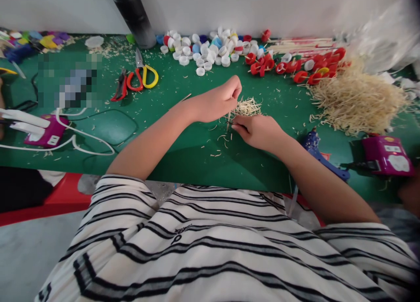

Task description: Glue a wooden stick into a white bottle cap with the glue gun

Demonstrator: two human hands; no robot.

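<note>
My left hand (216,101) is closed in a fist above the green table, its wrist bent over. From under its fingers a thin wooden stick (229,116) points down. Just to the right and lower, my right hand (260,132) is closed in a pinch on a small dark blade-like tool (230,122), mostly hidden by the fingers. The tool meets or nearly meets the stick; I cannot tell which. Behind both hands lies a little heap of pale wood shavings (250,106), and loose curls (223,138) are scattered below them.
Bottle caps (210,52) and red cap pieces (295,66) line the back, beside wooden sticks (302,43). At right are a large shavings pile (357,98), a blue glue gun (320,155) and a purple power socket (387,155). Scissors (142,72), pliers (121,86) and cables lie left.
</note>
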